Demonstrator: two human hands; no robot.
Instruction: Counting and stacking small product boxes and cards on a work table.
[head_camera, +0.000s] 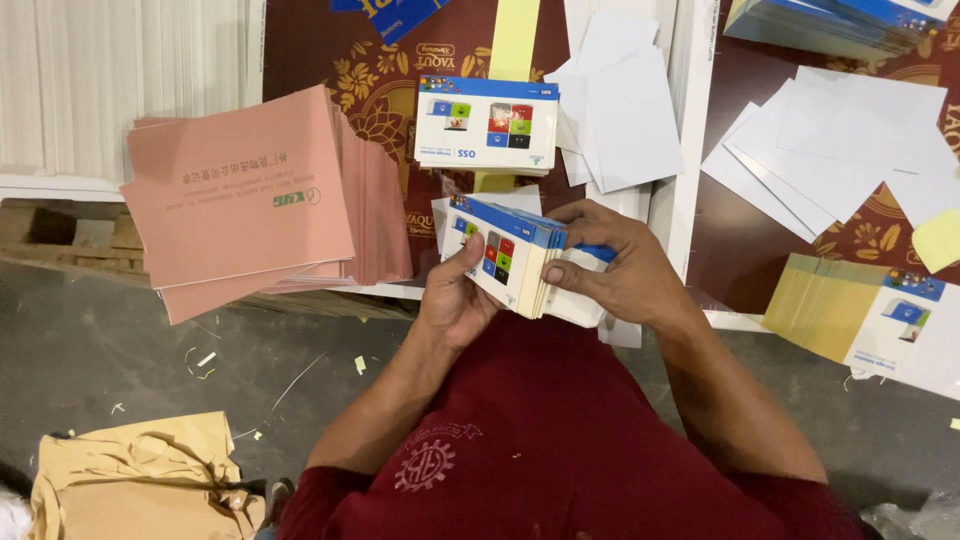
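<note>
Mid-frame, left hand (455, 300) and right hand (615, 265) both grip closed around a booklet stack (515, 265), seemingly squaring it; tapping edges flush looks due.

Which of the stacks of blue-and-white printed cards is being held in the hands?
The stack at centre, gripped between left hand and right hand. The stack above and the fanned stack at right lie untouched.

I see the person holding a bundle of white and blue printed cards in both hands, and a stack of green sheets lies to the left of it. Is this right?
Not quite. In the head view both the left hand and the right hand do hold the bundle of white and blue printed cards, but the stack of sheets to its left is pink, not green.
</note>
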